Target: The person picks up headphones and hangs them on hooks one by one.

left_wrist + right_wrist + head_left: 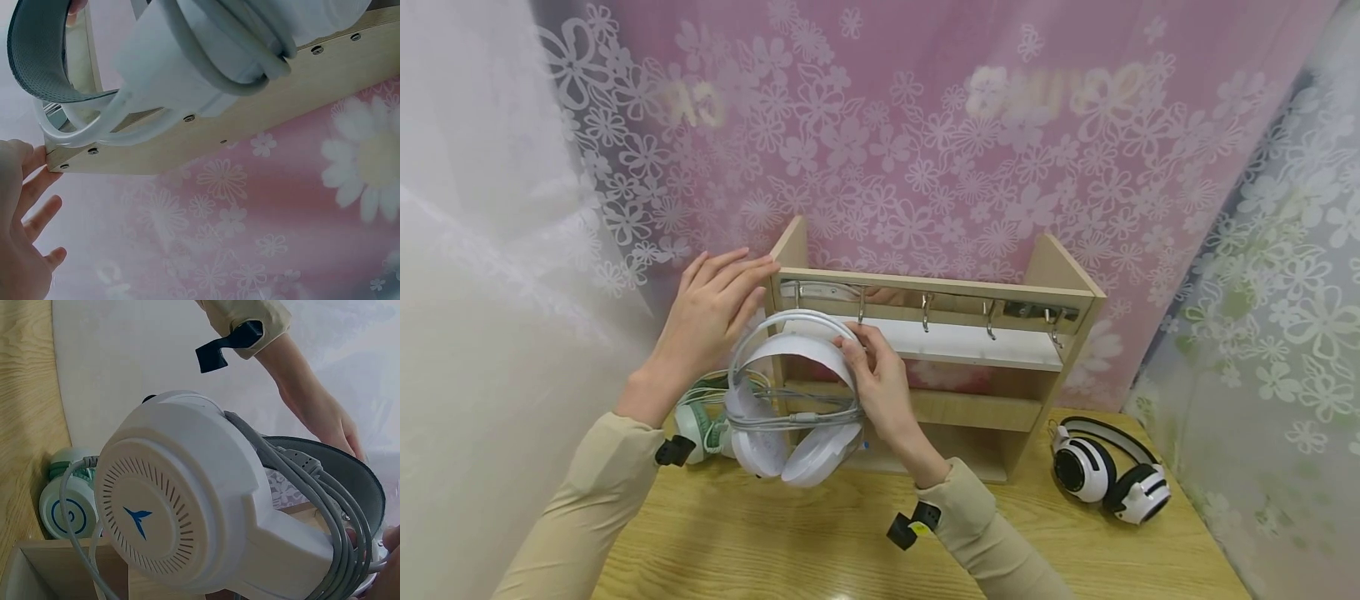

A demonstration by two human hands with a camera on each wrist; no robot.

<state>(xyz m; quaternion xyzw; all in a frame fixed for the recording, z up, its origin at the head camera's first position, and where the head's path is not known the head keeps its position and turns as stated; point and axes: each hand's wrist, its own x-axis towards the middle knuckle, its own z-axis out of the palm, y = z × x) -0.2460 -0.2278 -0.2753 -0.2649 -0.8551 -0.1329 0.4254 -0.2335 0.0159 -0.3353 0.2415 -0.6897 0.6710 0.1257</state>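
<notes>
Right hand (880,375) is pinching the headband of the white headphones (793,400), fingers curled round the band right under the hook rail (925,304), so the set hangs in front of the wooden rack (1060,275) w/ its grey cable wrapped round the earcups. Left hand (715,308) is flat, fingers straight, resting on the rack's top left corner, not gripping anything. Behind the white pair, left side of the table (850,542), there's a green headset (700,429). Far right on the table, well apart, lies a black and white headset (1108,467). Pink flowery curtain (925,125) behind it all.
</notes>
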